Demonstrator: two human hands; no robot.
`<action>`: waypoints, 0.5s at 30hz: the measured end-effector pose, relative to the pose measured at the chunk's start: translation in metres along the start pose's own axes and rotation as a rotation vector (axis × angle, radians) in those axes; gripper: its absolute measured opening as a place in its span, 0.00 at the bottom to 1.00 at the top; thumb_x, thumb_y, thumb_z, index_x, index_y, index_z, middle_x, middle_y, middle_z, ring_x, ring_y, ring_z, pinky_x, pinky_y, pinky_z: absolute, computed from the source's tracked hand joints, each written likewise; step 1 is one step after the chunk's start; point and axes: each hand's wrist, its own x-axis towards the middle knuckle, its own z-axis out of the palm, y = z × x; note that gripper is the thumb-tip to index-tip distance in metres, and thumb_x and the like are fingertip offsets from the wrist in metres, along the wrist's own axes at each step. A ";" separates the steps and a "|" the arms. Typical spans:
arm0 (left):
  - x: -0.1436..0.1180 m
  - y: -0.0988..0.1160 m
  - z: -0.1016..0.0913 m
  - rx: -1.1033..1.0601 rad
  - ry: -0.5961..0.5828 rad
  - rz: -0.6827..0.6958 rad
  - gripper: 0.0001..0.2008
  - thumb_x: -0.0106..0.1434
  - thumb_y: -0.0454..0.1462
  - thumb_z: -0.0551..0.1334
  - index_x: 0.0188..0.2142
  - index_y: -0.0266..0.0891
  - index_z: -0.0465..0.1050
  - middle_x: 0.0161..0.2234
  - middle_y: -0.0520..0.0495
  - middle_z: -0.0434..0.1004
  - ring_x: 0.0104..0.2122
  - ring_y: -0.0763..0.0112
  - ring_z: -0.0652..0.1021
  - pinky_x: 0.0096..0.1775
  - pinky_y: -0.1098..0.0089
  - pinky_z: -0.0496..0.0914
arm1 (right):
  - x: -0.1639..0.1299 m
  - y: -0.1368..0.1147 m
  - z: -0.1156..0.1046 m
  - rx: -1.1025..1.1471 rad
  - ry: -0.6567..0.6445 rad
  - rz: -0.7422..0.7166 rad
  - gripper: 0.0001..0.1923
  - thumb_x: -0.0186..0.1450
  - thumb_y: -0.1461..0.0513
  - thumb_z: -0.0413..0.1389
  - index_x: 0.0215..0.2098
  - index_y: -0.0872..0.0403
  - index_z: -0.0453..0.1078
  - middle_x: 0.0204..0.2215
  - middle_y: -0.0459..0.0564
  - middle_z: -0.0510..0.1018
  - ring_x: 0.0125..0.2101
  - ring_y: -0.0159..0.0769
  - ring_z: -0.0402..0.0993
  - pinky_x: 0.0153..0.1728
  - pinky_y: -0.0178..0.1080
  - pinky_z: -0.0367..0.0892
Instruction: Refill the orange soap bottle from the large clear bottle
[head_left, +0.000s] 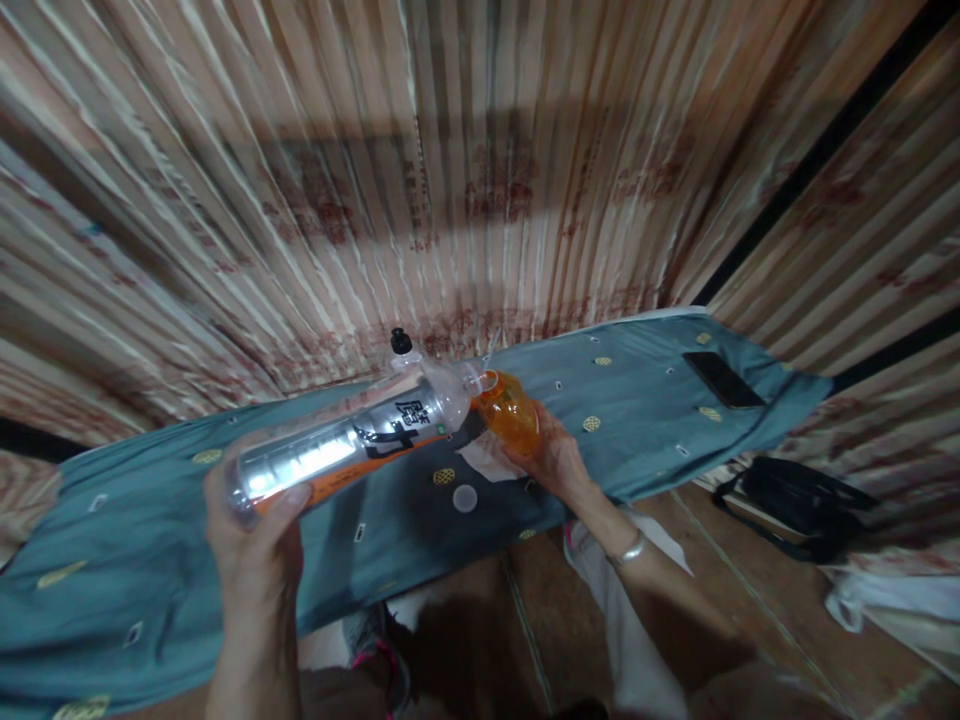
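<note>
Clear bottle (352, 440) tipped over ironing board (675, 400), left-hand fingers (289, 500) wrapped round it, right-hand fingers (536, 450) gripping orange bottle (510, 410).

Clear glossy plastic bottle (352, 440); orange translucent plastic bottle (511, 408); matt teal cloth cover (637, 400)

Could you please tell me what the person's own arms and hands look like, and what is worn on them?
Both forearms are bare, with no sleeves or gloves. The right hand has a thin silver metal bracelet at the wrist. The left hand and its wrist carry nothing visible.
</note>
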 end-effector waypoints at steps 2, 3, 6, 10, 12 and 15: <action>0.000 0.000 0.000 -0.005 0.009 -0.006 0.28 0.36 0.37 0.74 0.40 0.45 0.76 0.40 0.51 0.75 0.44 0.61 0.75 0.56 0.56 0.67 | 0.000 0.000 0.001 -0.015 0.010 -0.003 0.42 0.63 0.46 0.61 0.66 0.63 0.58 0.55 0.71 0.77 0.53 0.57 0.78 0.52 0.55 0.76; 0.000 0.000 0.000 -0.005 0.016 -0.007 0.28 0.36 0.37 0.74 0.40 0.45 0.76 0.40 0.51 0.75 0.44 0.61 0.75 0.56 0.56 0.67 | 0.000 0.001 0.001 -0.018 0.013 -0.003 0.43 0.63 0.46 0.61 0.66 0.63 0.58 0.54 0.71 0.77 0.53 0.57 0.78 0.52 0.55 0.76; 0.001 -0.001 0.000 0.009 0.018 0.002 0.27 0.37 0.37 0.74 0.40 0.45 0.76 0.40 0.51 0.75 0.44 0.62 0.75 0.56 0.57 0.67 | 0.000 0.000 0.000 -0.002 0.013 0.010 0.44 0.62 0.46 0.61 0.67 0.62 0.57 0.53 0.70 0.78 0.53 0.56 0.78 0.52 0.54 0.76; 0.001 -0.003 -0.001 0.005 -0.007 0.019 0.27 0.37 0.38 0.75 0.40 0.44 0.76 0.39 0.51 0.74 0.43 0.62 0.75 0.54 0.59 0.68 | 0.000 -0.002 -0.003 0.022 -0.008 0.019 0.43 0.63 0.46 0.61 0.67 0.61 0.57 0.55 0.69 0.77 0.52 0.55 0.79 0.51 0.53 0.76; 0.001 -0.002 0.000 -0.002 -0.006 0.016 0.27 0.37 0.38 0.75 0.40 0.44 0.75 0.39 0.51 0.74 0.44 0.62 0.75 0.54 0.60 0.68 | 0.000 -0.003 -0.004 0.014 -0.003 0.026 0.44 0.63 0.45 0.61 0.68 0.61 0.57 0.56 0.70 0.77 0.53 0.55 0.79 0.52 0.54 0.76; 0.001 -0.002 0.000 -0.008 0.006 0.006 0.28 0.36 0.38 0.76 0.40 0.44 0.76 0.40 0.51 0.74 0.44 0.62 0.75 0.56 0.59 0.67 | 0.000 -0.003 -0.004 0.010 0.001 0.031 0.46 0.62 0.45 0.62 0.68 0.62 0.56 0.55 0.71 0.77 0.53 0.56 0.78 0.52 0.54 0.76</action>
